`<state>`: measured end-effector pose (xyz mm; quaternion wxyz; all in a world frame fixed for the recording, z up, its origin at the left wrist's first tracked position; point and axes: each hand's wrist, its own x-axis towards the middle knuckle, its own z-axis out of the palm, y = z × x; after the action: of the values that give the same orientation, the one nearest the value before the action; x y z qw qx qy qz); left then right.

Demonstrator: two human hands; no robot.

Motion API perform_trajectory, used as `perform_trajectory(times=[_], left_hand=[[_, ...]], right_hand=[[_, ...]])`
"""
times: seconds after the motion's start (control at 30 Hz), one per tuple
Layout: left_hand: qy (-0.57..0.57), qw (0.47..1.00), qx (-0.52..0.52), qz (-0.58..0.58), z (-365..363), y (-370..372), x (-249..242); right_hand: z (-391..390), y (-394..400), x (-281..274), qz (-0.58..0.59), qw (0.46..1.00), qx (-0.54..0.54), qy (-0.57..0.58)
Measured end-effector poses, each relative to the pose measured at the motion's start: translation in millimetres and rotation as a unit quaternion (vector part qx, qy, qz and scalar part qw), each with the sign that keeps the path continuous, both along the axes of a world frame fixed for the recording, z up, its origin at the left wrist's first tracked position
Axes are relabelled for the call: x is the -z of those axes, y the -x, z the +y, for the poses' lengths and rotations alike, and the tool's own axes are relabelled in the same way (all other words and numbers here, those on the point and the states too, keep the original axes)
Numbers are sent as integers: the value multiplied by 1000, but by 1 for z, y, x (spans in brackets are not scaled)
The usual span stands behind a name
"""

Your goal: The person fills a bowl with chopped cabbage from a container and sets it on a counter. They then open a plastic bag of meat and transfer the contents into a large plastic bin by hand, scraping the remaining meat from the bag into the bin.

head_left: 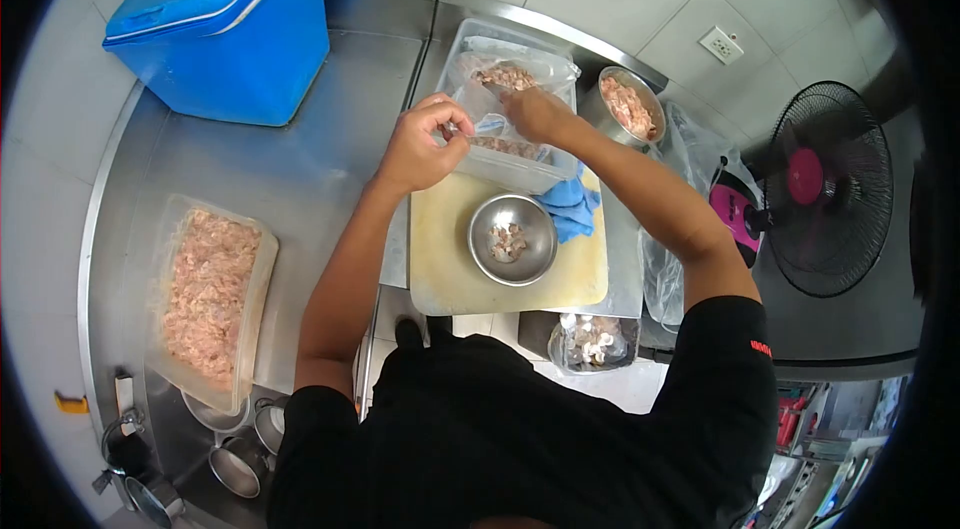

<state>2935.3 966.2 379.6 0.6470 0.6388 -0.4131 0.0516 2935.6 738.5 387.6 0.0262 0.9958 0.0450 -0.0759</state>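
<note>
Counted: 2 hands, left hand (420,144) & right hand (535,114); 1 blue cooler (225,24); 2 clear tubs w/ pink meat, tub by the hands (520,169) & tub at left (210,294). 2 steel bowls, one on board (512,239), one at back (630,107); 1 cutting board (440,259); 1 blue cloth (572,207); 1 fan (830,189); 1 wall outlet (721,45)

A cooler (215,24) sits upper left on the table (320,169); a tray (208,294) lies lower left; a bowl (512,239) rests on the cutting board (440,259) at centre.

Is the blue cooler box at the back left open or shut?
Shut. The blue cooler box has its lid lying flat and flush on the body, with no gap visible and nothing of the inside showing.
</note>
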Motion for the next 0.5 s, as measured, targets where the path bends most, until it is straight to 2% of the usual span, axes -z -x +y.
perform_trajectory(times=[0.03,0.1,0.13,0.23,0.3,0.43,0.5], left_hand=[[-3,1000,-4,-3,2,-2,0],[5,1000,-20,-13,1,-3,1],[5,1000,-17,-15,1,-4,1],[3,999,-33,-17,4,-7,1],[-7,999,-38,-9,5,-7,-1],[-22,999,-22,25,8,-1,-2],[-65,994,-90,1,10,3,-5]], right_hand=[[-1,-7,-1,-3,1000,-4,-3],[-9,-17,-9,45,987,-124,94],[-16,-19,-17,44,987,-121,94],[-17,-15,-70,93,994,17,45],[0,7,-122,126,989,34,67],[-8,34,-142,68,997,-6,34],[0,49,-144,82,994,27,73]])
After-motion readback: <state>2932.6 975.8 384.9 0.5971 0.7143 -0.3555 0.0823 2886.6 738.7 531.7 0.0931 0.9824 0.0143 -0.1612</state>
